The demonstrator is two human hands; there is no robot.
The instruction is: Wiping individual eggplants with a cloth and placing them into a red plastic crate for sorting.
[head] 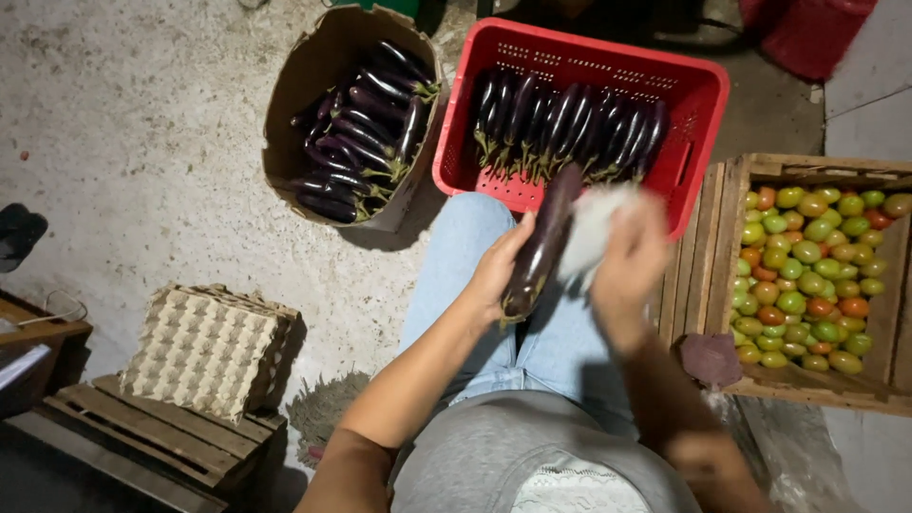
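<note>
My left hand (496, 271) grips a long dark purple eggplant (541, 242) near its stem end, held tilted above my lap. My right hand (632, 261) is closed on a pale cloth (594, 223) pressed against the eggplant's upper side; both are motion-blurred. Just beyond my knees stands a red plastic crate (698, 95) with a row of eggplants (570, 123) laid side by side. To its left a cardboard box (299, 85) holds several more eggplants (366, 123).
A wooden crate (727, 218) of green, orange and red tomatoes (807, 275) sits at my right. A stack of egg trays (209, 347) rests on a wooden pallet (142, 432) at the left. The concrete floor (142, 123) spreads beyond.
</note>
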